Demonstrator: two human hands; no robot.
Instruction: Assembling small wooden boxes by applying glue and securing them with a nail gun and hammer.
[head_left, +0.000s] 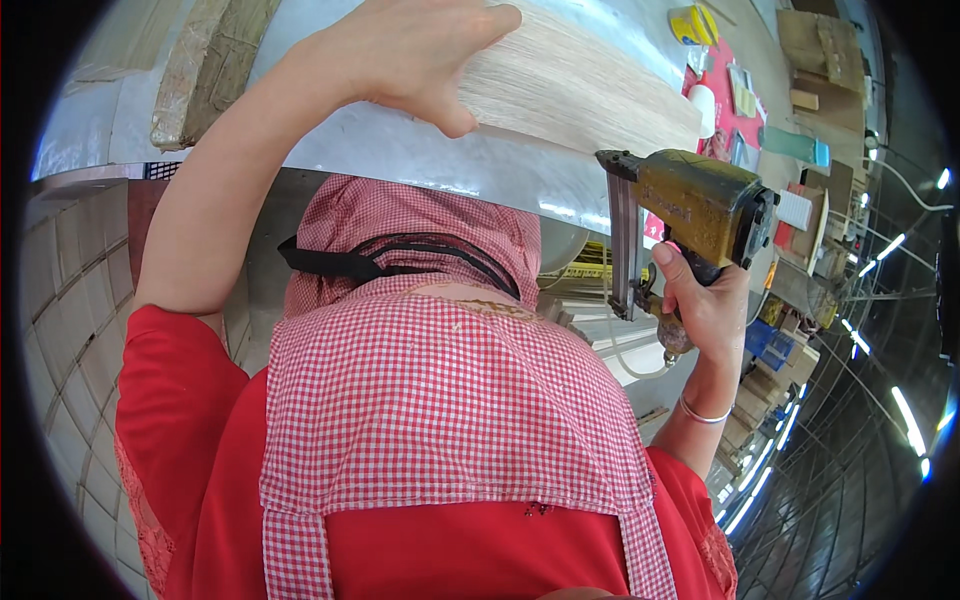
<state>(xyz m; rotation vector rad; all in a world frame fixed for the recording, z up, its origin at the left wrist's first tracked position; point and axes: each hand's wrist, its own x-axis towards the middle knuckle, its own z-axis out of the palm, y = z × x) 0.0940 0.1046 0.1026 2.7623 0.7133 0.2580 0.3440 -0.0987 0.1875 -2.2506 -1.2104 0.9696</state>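
Note:
A pale wood-grained board [580, 85] lies on the shiny metal worktable [400, 150]. My left hand [420, 60] spans the board's left part, thumb along its near edge and index finger stretched over it; the other fingers are mostly hidden. In my right hand [705, 300] is a worn yellow-and-black air nail gun [700, 195], its handle wrapped by my fingers. The gun's nose meets or nearly meets the near edge of the board toward its right end; I cannot tell whether they touch. Its long magazine points down toward my body, beyond the table edge.
A plastic-wrapped wood block [205, 75] lies on the table at the left. Farther right are a yellow tub [692, 25], a white bottle with a red top [703, 105] and a greenish bottle with a blue cap [795, 145]. A pale hose [630, 365] hangs below the gun.

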